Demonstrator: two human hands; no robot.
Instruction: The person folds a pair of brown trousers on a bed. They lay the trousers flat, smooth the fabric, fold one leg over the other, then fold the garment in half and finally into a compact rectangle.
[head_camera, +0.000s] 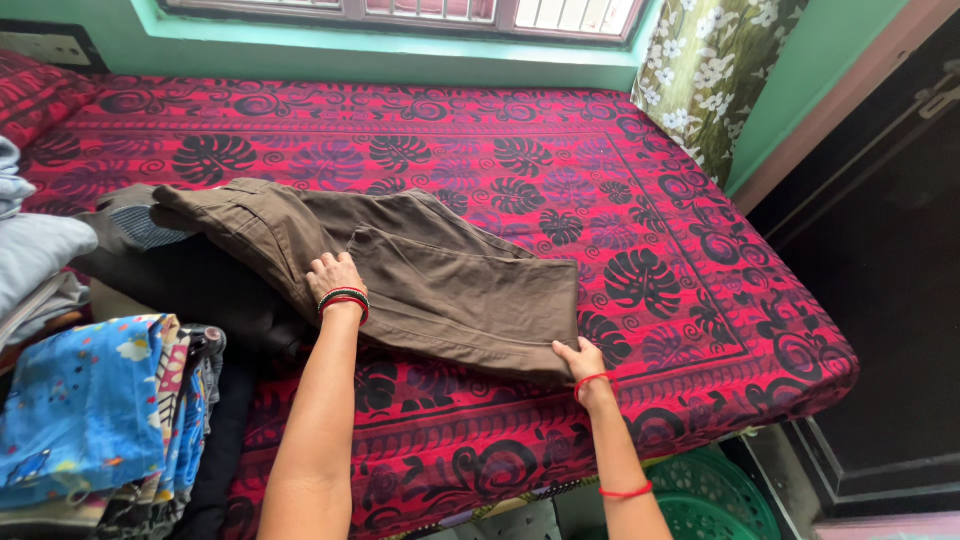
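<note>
Brown cotton-twill trousers (420, 275) lie folded on the red-and-black leaf-print bedspread (700, 230), waistband toward the left on top of a dark garment (190, 285), leg ends toward the bed's front edge. Left hand (333, 274) lies flat on the fabric near the fold, fingers spread, pressing, not clamped on anything. Right hand (578, 357) is at the lower corner of the leg end, fingers closed on the hem edge, pinching the cloth. Fabric looks soft and limp yet fairly thick, medium weight, not slippery, not fragile; it likely droops if lifted from one point and holds a crease when pressed. Best holds, I'd judge: hem corners and waistband, where seams give stiffer edges; a palm on the fold keeps layers from sliding. Stack of folded patterned blue clothes (95, 410) sits at lower left, pale grey folded cloth (35, 250) further left, green plastic basket (715, 495) on the floor below the bed.
</note>
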